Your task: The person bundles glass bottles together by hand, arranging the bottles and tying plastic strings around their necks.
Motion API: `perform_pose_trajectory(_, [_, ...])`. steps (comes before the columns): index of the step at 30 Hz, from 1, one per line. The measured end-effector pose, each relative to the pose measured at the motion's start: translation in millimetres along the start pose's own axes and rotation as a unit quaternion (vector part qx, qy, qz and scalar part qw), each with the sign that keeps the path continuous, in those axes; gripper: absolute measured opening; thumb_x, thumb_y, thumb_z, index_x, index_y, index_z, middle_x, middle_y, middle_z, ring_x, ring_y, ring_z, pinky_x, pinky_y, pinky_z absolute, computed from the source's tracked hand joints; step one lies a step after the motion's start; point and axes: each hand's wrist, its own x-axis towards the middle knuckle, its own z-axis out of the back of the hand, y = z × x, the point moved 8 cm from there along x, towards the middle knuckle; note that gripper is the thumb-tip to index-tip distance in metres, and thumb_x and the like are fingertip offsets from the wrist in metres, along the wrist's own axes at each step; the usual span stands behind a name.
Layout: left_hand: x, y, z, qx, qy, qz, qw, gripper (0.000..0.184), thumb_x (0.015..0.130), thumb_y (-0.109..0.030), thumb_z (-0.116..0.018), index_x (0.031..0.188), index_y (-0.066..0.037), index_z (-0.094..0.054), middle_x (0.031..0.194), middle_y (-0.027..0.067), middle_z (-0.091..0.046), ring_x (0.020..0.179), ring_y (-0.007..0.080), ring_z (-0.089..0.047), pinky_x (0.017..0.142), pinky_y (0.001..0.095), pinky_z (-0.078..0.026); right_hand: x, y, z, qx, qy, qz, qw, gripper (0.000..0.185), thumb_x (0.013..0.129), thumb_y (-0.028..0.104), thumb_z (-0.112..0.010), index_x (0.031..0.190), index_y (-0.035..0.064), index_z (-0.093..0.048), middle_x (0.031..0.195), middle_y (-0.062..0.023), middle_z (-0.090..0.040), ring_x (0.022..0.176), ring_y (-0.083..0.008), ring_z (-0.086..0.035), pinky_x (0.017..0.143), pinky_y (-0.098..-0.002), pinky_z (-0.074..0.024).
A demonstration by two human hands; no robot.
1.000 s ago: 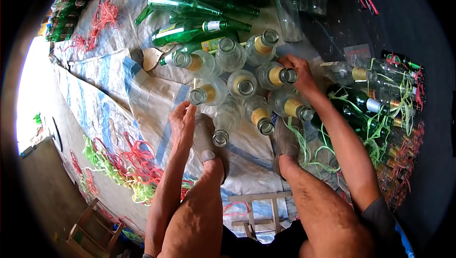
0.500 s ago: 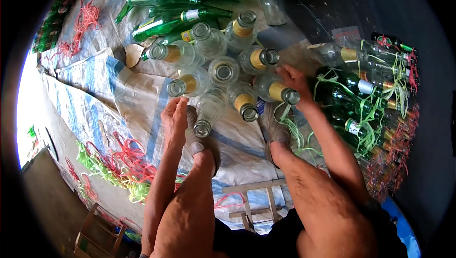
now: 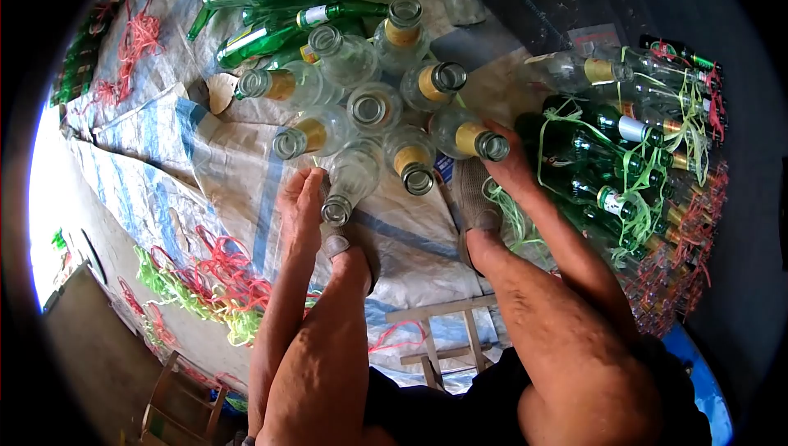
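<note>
Several clear glass bottles stand in a tight ring around a middle clear bottle (image 3: pixel 374 108), most with gold neck labels. My left hand (image 3: pixel 302 200) is closed in a pinch beside the front-left bottle (image 3: pixel 353 173); anything between its fingertips is too small to make out. At the right side of the cluster, my right hand (image 3: pixel 510 165) is beside the right-hand bottle (image 3: pixel 460 134). Its fingers look curled, partly hidden behind that bottle's neck, and I cannot tell what they hold. Green plastic twine (image 3: pixel 517 216) hangs loose below my right hand, by my right shoe (image 3: pixel 478 196).
Green bottles (image 3: pixel 271 32) lie on the striped tarp (image 3: pixel 238 146) behind the cluster. Bundled bottles tied with twine (image 3: pixel 607 159) lie at right. Red and green twine (image 3: pixel 222 282) is heaped at left. A wooden stool (image 3: pixel 447 339) stands between my legs.
The view has shifted slightly, so the bottles appear a little further left and up. My right hand's fingers are now more hidden behind the right-hand bottle. My left hand keeps its pinch.
</note>
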Motion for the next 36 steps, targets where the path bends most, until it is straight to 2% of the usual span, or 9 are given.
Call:
perform_pose_trajectory(3, [-10.7,6.3,-3.1,0.011,0.022,0.027,0.999,0.029,0.101,-0.029,-0.066,0.118,-0.006,-0.071,0.078,-0.0072,-0.06,0.058,0.0036,-0.047,0.051,0.0216,-0.034,-4.3,2.4,-3.0,0.04,0.015,-0.015,0.999,0.024,0.106,0.017,-0.051,0.107,-0.0013,-0.065,0.089,-0.0226,-0.067,0.081,-0.0306,-0.065,0.077,-0.0391,-0.0498])
perform_pose_trajectory(7, [-21.7,7.7,-11.4,0.002,0.045,0.033,0.998,0.028,0.101,-0.034,-0.07,0.109,-0.008,-0.074,0.081,-0.0064,-0.065,0.062,0.0026,-0.053,0.053,0.0202,-0.04,-12.2,8.0,-2.2,0.036,0.022,-0.025,0.999,0.025,0.107,0.019,-0.051,0.108,-0.0022,-0.065,0.09,-0.0223,-0.067,0.081,-0.0288,-0.064,0.078,-0.0388,-0.0501])
perform_pose_trajectory(14, [-22.4,59.9,-11.4,-0.083,0.161,0.134,0.974,0.021,0.101,-0.029,-0.067,0.106,-0.009,-0.071,0.073,-0.0018,-0.06,0.056,0.0084,-0.054,0.049,0.0223,-0.038,-22.2,-1.7,-6.1,0.057,0.039,-0.05,0.996,0.026,0.107,0.021,-0.053,0.11,-0.0016,-0.066,0.091,-0.0211,-0.069,0.083,-0.0264,-0.065,0.08,-0.0382,-0.0509])
perform_pose_trajectory(17, [-31.9,50.4,-24.4,-0.072,0.179,0.146,0.97,0.018,0.105,-0.026,-0.06,0.099,-0.009,-0.063,0.078,0.0012,-0.058,0.063,0.0143,-0.054,0.058,0.0308,-0.047,-24.0,4.1,-7.6,0.075,0.043,-0.064,0.994,0.027,0.107,0.022,-0.053,0.111,-0.0013,-0.066,0.092,-0.0205,-0.069,0.084,-0.0262,-0.065,0.081,-0.0377,-0.0513])
perform_pose_trajectory(20, [-40.0,56.4,-34.3,-0.094,0.155,0.246,0.952,0.022,0.105,-0.026,-0.061,0.101,-0.006,-0.065,0.088,0.0047,-0.065,0.075,0.0185,-0.064,0.075,0.0359,-0.059,-28.1,3.4,-9.6,0.1,0.053,-0.083,0.99,0.028,0.108,0.023,-0.054,0.112,-0.0014,-0.066,0.093,-0.0204,-0.07,0.084,-0.0264,-0.065,0.081,-0.0378,-0.0514])
perform_pose_trajectory(23, [-41.9,59.9,-38.3,-0.091,0.183,0.248,0.947,0.019,0.105,-0.024,-0.064,0.103,-0.005,-0.067,0.093,0.0045,-0.067,0.083,0.0177,-0.068,0.085,0.0365,-0.061,-28.2,-5.0,-13.2,0.114,0.075,-0.099,0.986,0.028,0.108,0.024,-0.054,0.112,-0.0014,-0.065,0.094,-0.0208,-0.07,0.084,-0.0268,-0.064,0.081,-0.0383,-0.0513])
perform_pose_trajectory(29, [-46.6,55.2,-40.6,-0.041,0.174,0.21,0.961,0.014,0.103,-0.019,-0.067,0.1,-0.006,-0.071,0.088,0.0002,-0.065,0.08,0.0114,-0.063,0.078,0.0292,-0.056,-25.3,-4.1,-12.3,0.098,0.076,-0.093,0.988,0.029,0.107,0.025,-0.055,0.112,-0.0012,-0.065,0.095,-0.0242,-0.069,0.086,-0.0323,-0.067,0.081,-0.0401,-0.0517])
perform_pose_trajectory(32, [-47.5,47.2,-46.2,0.076,0.238,0.18,0.951,0.015,0.103,-0.019,-0.069,0.096,-0.006,-0.072,0.08,-0.0012,-0.063,0.072,0.0086,-0.058,0.069,0.0246,-0.047,-24.7,-2.2,-11.2,0.076,0.074,-0.092,0.99,0.029,0.106,0.025,-0.056,0.114,-0.0008,-0.066,0.097,-0.0251,-0.07,0.09,-0.0351,-0.07,0.082,-0.0411,-0.0526])
perform_pose_trajectory(36, [-51.5,49.5,-57.9,0.071,0.267,0.17,0.946,0.015,0.1,-0.022,-0.071,0.095,-0.008,-0.073,0.075,-0.0045,-0.059,0.067,0.0061,-0.051,0.063,0.0234,-0.038,-25.1,-2.1,-13.6,0.061,0.057,-0.065,0.994,0.03,0.1,0.025,-0.065,0.118,0.0012,-0.066,0.103,-0.0221,-0.073,0.095,-0.0347,-0.072,0.083,-0.0411,-0.0547])
